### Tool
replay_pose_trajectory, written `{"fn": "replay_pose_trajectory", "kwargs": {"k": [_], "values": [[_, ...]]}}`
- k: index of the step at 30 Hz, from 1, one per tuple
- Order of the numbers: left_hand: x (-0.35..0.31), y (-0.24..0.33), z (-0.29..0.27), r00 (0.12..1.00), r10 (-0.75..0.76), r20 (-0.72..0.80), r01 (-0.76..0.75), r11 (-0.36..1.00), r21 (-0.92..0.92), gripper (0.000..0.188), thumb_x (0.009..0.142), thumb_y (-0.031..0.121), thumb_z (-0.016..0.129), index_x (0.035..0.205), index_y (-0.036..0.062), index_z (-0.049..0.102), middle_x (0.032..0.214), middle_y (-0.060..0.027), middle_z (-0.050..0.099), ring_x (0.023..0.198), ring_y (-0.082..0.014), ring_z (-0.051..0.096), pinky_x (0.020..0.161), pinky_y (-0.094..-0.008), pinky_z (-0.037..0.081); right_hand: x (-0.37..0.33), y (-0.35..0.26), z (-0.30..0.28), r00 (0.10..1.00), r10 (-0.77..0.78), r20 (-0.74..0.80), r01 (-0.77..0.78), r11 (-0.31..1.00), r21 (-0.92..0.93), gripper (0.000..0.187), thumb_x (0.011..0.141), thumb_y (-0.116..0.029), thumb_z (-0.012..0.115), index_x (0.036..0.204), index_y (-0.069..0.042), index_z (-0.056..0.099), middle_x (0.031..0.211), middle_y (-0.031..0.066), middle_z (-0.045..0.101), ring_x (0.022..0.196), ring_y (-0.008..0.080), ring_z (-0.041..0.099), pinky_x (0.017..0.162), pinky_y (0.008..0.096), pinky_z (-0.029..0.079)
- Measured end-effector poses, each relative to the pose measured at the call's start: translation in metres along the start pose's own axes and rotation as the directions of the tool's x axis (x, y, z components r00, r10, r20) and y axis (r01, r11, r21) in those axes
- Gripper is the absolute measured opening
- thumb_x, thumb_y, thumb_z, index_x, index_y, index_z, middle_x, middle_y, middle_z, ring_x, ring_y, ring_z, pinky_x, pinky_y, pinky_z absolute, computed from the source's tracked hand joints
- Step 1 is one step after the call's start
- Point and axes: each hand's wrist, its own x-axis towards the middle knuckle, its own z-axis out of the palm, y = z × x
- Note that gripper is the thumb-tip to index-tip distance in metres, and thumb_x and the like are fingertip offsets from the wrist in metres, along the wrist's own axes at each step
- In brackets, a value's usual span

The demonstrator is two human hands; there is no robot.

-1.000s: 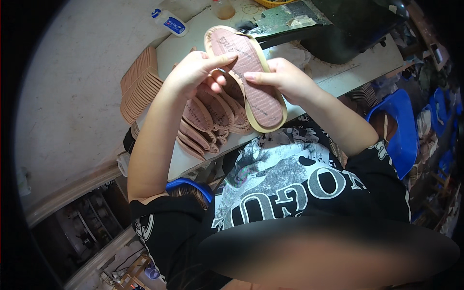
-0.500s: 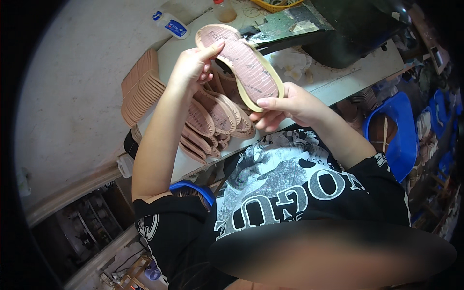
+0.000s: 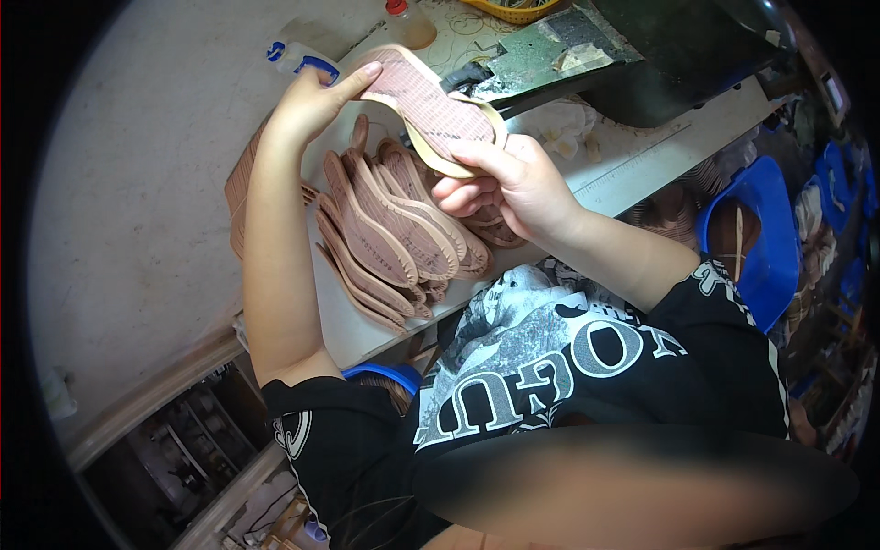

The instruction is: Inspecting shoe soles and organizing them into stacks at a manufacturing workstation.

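Both my hands hold a shoe insole (image 3: 433, 103) up above the table, with its pinkish woven-looking face toward me and a cream band around its edge. My left hand (image 3: 310, 103) pinches the far left end, thumb on top. My right hand (image 3: 513, 188) grips the near right end, its thumb on the face and its fingers curled beneath. Below them on the table lies a pile of similar pinkish-brown insoles (image 3: 390, 225), overlapping, with notched edges. Behind my left forearm stands a neat stack of brown insoles (image 3: 240, 192), partly hidden.
Just beyond the insole sits a green machine (image 3: 541, 60) with a dark body. A white bottle with a blue cap (image 3: 298, 60), a red-capped bottle (image 3: 410, 26) and a yellow basket (image 3: 513, 7) stand at the back. A blue bin (image 3: 765, 247) is at the right.
The held insole has shifted left and lies more slantwise, its face tilted differently. My left hand has moved left with it. The pile shows more fully between my arms.
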Motion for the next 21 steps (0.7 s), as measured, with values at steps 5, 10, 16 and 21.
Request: {"fn": "replay_pose_trajectory", "kwargs": {"k": [5,10,16,21], "values": [[-0.02,0.046,-0.002,0.702,0.701,0.126,-0.693,0.714,-0.105,0.056,0.075,0.035,0.077,0.12,0.0064,0.061,0.131,-0.0139,0.05,0.127,-0.0257,0.044,0.105,-0.0364,0.036,-0.004,-0.008,0.0,1.0,-0.018,0.021,0.018,1.0,-0.004,0.031,0.093,-0.025,0.059,0.107,0.003,0.062,0.083,0.0142,0.069,0.067,0.0139,0.067,0.063,0.024,0.055],[-0.022,0.069,0.0,0.685,0.576,0.447,-0.53,0.814,-0.236,0.039,0.075,0.028,0.079,0.102,0.0047,0.061,0.097,-0.0034,0.059,0.095,-0.0136,0.054,0.086,-0.0278,0.045,-0.013,-0.02,0.002,1.0,0.001,-0.007,-0.001,0.998,-0.057,0.036,0.094,-0.033,0.059,0.099,0.002,0.063,0.082,0.0129,0.069,0.067,0.0149,0.068,0.061,0.0229,0.055],[-0.045,0.064,0.003,0.703,0.422,0.572,-0.171,0.882,-0.44,0.027,0.084,0.022,0.073,0.093,0.0047,0.055,0.08,0.0024,0.054,0.075,-0.0049,0.05,0.065,-0.0199,0.043,-0.018,-0.033,-0.01,0.997,0.076,0.017,-0.07,0.976,-0.207,0.045,0.097,-0.037,0.053,0.102,0.006,0.063,0.088,0.0146,0.069,0.073,0.018,0.07,0.063,0.0236,0.057],[-0.079,0.067,0.009,0.821,0.303,0.484,-0.037,0.874,-0.484,0.022,0.09,0.022,0.066,0.088,0.0034,0.055,0.074,0.0037,0.049,0.069,-0.0035,0.045,0.059,-0.0203,0.04,-0.015,-0.037,-0.011,0.997,0.074,0.009,-0.071,0.977,-0.202,0.045,0.098,-0.037,0.051,0.104,0.006,0.063,0.092,0.015,0.069,0.073,0.0182,0.07,0.064,0.0241,0.057]]}}
